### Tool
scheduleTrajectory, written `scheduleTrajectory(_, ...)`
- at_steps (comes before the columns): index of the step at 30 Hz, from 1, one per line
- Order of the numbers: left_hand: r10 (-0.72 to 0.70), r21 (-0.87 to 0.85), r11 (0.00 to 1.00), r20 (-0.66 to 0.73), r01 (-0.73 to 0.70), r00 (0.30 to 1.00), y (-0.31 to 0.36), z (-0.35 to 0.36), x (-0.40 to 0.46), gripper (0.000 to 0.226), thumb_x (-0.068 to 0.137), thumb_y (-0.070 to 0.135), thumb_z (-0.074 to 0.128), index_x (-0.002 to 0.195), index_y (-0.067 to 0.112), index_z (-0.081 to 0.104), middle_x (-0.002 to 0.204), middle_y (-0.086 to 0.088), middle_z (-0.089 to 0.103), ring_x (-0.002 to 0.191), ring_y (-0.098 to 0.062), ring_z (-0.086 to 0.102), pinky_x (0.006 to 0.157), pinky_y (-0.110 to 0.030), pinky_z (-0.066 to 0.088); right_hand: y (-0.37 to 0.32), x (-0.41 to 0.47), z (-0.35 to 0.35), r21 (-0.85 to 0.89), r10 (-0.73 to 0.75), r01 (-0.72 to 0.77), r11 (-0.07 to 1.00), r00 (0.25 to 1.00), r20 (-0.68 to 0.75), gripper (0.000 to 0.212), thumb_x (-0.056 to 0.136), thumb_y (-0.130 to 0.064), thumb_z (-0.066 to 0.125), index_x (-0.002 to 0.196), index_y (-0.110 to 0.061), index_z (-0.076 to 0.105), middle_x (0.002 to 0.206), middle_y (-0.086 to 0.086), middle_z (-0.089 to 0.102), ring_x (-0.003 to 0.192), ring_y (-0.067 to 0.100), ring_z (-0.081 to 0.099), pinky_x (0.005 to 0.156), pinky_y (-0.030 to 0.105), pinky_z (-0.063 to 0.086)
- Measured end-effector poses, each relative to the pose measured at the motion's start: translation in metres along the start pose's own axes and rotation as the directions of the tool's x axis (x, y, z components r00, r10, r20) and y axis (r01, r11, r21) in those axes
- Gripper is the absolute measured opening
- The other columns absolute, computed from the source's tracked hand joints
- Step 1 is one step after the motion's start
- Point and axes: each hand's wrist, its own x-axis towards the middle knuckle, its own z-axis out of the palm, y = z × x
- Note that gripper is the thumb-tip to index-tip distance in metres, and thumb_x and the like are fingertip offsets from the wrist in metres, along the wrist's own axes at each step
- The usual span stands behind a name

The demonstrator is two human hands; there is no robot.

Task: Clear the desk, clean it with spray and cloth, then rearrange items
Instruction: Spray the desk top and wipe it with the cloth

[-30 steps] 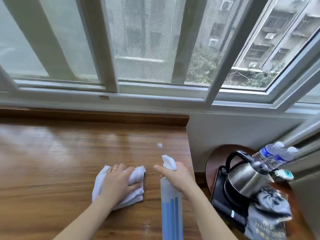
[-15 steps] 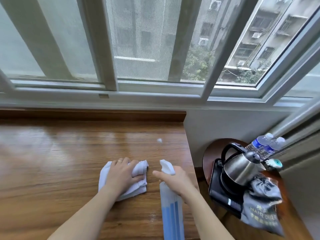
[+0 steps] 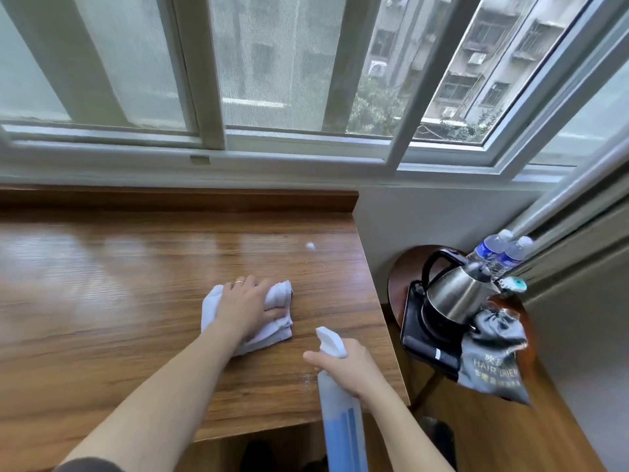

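the wooden bench [image 3: 102,301] fills the left and middle of the view under the window [image 3: 238,80], its top bare but for a small white speck [image 3: 310,246] near the far right corner and a faint sprinkle of droplets [image 3: 304,378] by the near edge. to the right, apart from the bench, a round side table [image 3: 401,277] carries a steel kettle [image 3: 456,294] on a black tray [image 3: 418,349], a grey hair-dryer bag [image 3: 493,362] and two water bottles [image 3: 500,250]; by the look of it the clearing step is done and these wait to be put back.

the left hand [image 3: 250,310] presses down on the white cloth [image 3: 272,332], fingers curled over its bunched far fold and clamped on it. compared with a second ago the cloth and hand sit further out across the bench while the right hand [image 3: 347,366] has drawn back toward the near edge, so the work seems to be passing from spraying to wiping.

the right hand's fingers are wrapped round the neck of the blue spray bottle [image 3: 343,434], forefinger stretched along under the white nozzle [image 3: 332,342], which points out over the bench. the speck lies beyond the cloth, not yet reached
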Motion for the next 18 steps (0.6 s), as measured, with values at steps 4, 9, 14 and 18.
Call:
scheduleTrajectory(4, 0.003, 0.013, 1.0, 0.039, -0.003, 0.999, 0.002, -0.003, -0.001, 0.063, 0.082, 0.074, 0.05, 0.129, 0.031, 0.046, 0.129, -0.004, 0.054, 0.122, -0.026, 0.047, 0.1, -0.04, 0.033, 0.01, -0.003, 0.002, -0.007, -0.003, 0.004, 1.0, 1.0, 0.009, 0.046, 0.064, -0.068, 0.068, 0.075, -0.024, 0.06, 0.073, -0.006, 0.061, 0.07, 0.011, 0.057, 0.066, 0.029, 0.043)
scheduleTrajectory(9, -0.009, 0.016, 1.0, 0.064, 0.008, 0.998, 0.004, -0.005, -0.013, 0.062, 0.082, 0.074, 0.05, 0.127, 0.031, 0.046, 0.127, -0.004, 0.055, 0.12, -0.026, 0.049, 0.1, -0.039, 0.033, 0.017, -0.009, 0.003, -0.019, -0.007, 0.007, 1.0, 1.0, -0.005, 0.041, 0.069, -0.061, 0.072, 0.075, -0.023, 0.059, 0.073, -0.004, 0.058, 0.067, 0.011, 0.054, 0.063, 0.028, 0.041)
scheduleTrajectory(14, -0.008, 0.011, 1.0, 0.044, 0.008, 0.999, 0.006, -0.001, -0.026, 0.062, 0.083, 0.073, 0.048, 0.128, 0.032, 0.047, 0.124, -0.002, 0.056, 0.118, -0.025, 0.049, 0.098, -0.037, 0.033, 0.032, -0.013, 0.001, -0.016, -0.007, 0.007, 1.0, 1.0, 0.022, 0.04, 0.071, -0.058, 0.077, 0.072, -0.024, 0.056, 0.071, -0.006, 0.055, 0.065, 0.01, 0.052, 0.061, 0.026, 0.04)
scheduleTrajectory(18, -0.004, -0.025, 1.0, 0.018, 0.004, 1.0, 0.005, 0.004, -0.036, 0.062, 0.083, 0.073, 0.049, 0.13, 0.033, 0.048, 0.124, -0.001, 0.056, 0.119, -0.024, 0.048, 0.099, -0.037, 0.032, 0.039, -0.018, 0.001, -0.031, 0.004, -0.002, 1.0, 0.998, 0.06, 0.046, 0.062, -0.064, 0.074, 0.075, -0.022, 0.061, 0.073, -0.003, 0.061, 0.068, 0.01, 0.055, 0.066, 0.028, 0.042)
